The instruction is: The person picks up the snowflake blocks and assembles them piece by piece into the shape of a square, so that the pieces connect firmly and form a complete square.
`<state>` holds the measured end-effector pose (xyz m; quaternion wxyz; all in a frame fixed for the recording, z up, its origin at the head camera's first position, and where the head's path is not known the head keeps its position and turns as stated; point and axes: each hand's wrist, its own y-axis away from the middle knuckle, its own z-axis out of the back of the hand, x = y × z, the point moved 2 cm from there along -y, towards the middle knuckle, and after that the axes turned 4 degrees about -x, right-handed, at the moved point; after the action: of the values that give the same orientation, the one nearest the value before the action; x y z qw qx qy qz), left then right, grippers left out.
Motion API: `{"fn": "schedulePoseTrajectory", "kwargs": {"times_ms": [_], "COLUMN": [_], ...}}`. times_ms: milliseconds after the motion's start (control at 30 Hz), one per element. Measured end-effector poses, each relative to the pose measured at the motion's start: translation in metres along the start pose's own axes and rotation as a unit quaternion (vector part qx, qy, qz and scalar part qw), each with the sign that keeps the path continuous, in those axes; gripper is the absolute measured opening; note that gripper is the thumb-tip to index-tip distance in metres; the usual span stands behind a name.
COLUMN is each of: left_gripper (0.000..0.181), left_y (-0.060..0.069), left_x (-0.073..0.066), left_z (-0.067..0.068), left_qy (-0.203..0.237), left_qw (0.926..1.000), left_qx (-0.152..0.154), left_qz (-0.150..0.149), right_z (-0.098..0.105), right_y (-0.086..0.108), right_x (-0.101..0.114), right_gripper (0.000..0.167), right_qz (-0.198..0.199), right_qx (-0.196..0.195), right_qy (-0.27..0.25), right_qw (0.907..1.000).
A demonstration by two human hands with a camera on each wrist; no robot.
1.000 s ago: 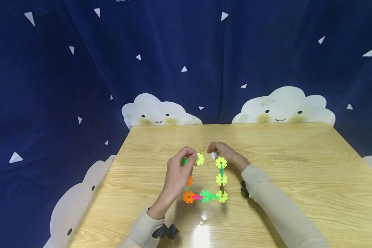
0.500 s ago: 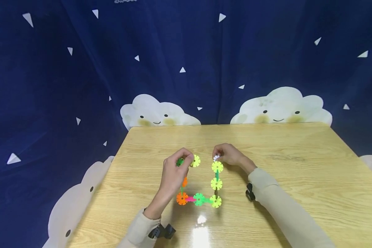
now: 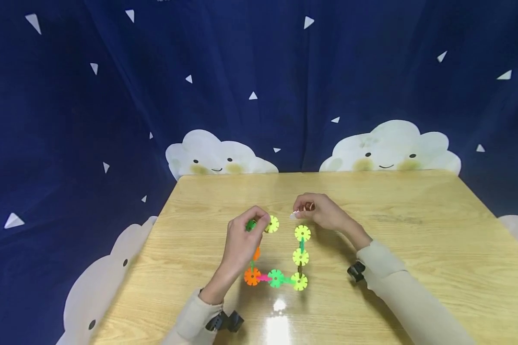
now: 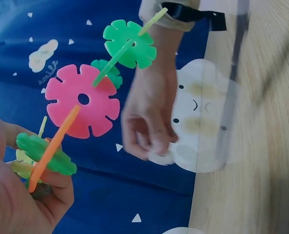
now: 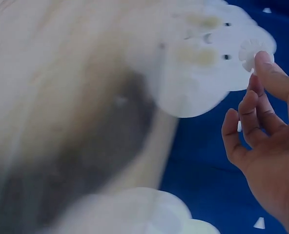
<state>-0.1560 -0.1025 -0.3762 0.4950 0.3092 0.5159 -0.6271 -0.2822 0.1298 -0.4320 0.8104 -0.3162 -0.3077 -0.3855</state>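
Observation:
My left hand (image 3: 243, 239) grips a chain of slotted snowflake discs by its upper left part, fingers bent round a green disc (image 4: 47, 153). The chain bends into an open-topped square. It has an orange disc (image 3: 252, 276) at the lower left corner, a green one along the bottom, and yellow discs (image 3: 301, 257) up the right side. Another yellow disc (image 3: 273, 224) sits beside my left fingertips. Between thumb and fingertip, my right hand (image 3: 323, 213) pinches a white snowflake disc (image 5: 248, 53). That disc is just above the chain's upper right yellow disc (image 3: 302, 233), apart from it.
A wooden table (image 3: 414, 249) lies beneath both hands. Behind it hangs a dark blue curtain (image 3: 259, 57) with white triangles and smiling clouds. Each wrist wears a black strap with a small camera (image 3: 356, 271).
From beside the upper right yellow disc, my right hand has drawn the white disc slightly up and left, turning it more edge-on. My left hand keeps its hold on the chain, nearly still.

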Motion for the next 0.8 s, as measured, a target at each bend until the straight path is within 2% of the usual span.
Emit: {"fn": "schedulePoseTrajectory", "kwargs": {"times_ms": [233, 400, 567, 800], "left_gripper": [0.019, 0.019, 0.019, 0.018], "left_y": [-0.001, -0.001, -0.001, -0.001], "left_x": [0.001, 0.002, 0.002, 0.001], "left_z": [-0.002, -0.003, -0.004, -0.005], "left_qy": [0.004, 0.002, 0.001, -0.003], "left_qw": [1.0000, 1.0000, 1.0000, 1.0000], "left_qx": [0.004, 0.000, -0.001, -0.004], "left_qz": [0.004, 0.003, 0.000, 0.006], "right_z": [0.019, 0.026, 0.025, 0.012], "right_y": [0.010, 0.020, 0.033, 0.049], "right_x": [0.033, 0.048, 0.062, 0.076], "right_gripper": [0.005, 0.005, 0.004, 0.007], "right_qz": [0.035, 0.034, 0.013, 0.037], "right_qx": [-0.049, -0.056, -0.069, -0.106], "right_qy": [-0.020, -0.053, -0.098, -0.133], "right_qw": [0.9980, 0.9965, 0.9927, 0.9847]}}
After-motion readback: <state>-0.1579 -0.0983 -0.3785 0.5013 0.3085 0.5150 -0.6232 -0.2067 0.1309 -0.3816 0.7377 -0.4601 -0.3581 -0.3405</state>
